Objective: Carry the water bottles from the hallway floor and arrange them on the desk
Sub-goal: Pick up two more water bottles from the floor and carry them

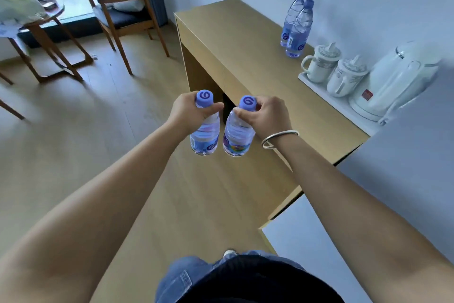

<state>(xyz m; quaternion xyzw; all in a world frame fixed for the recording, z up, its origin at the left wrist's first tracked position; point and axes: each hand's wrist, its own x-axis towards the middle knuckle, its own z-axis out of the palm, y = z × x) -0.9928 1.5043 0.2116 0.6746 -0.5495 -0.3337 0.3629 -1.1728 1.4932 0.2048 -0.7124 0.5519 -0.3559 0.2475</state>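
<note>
- The left hand [189,113] curls its fingers round the neck of one water bottle [205,130], held upright above the floor.
- The right hand [264,116] pinches a second bottle [237,133] just beside it, at the desk's [245,39] front edge.
- Two more bottles [296,26] stand touching near the desk's back edge, by the wall.

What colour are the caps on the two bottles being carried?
Purple-blue, each with a white swirl logo: left bottle cap, right bottle cap. The head view shows them from above.

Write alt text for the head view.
A person's left hand and right hand each grip a water bottle by the neck, approaching a wooden desk holding two more bottles, two mugs and a kettle.
</note>
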